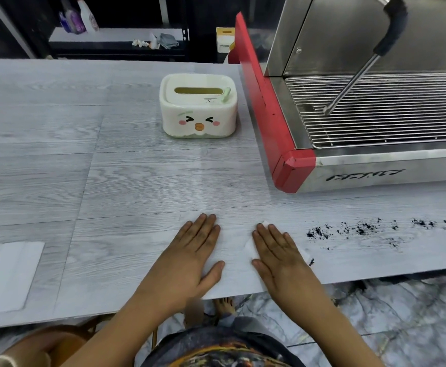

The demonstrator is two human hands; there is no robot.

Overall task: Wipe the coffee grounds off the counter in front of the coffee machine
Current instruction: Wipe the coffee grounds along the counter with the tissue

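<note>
Both hands are laid flat, fingers straight — the right hand [277,250] pressed on a white tissue [251,246] just left of the coffee grounds [362,229] strewn before the coffee machine [375,107], the left hand [195,250] steadied bare on the counter [110,181] — seemingly readied for a rightward sweep.

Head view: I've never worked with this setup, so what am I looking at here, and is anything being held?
This one picture comes from a camera worn on a person's head, looking down at a grey counter. No robot: the left hand and right hand lie flat, fingers straight. The right hand presses a white tissue; nothing is gripped. To its right lie dark coffee grounds, in front of the coffee machine. A tissue box stands beside the machine, and another folded tissue lies far left.
</note>
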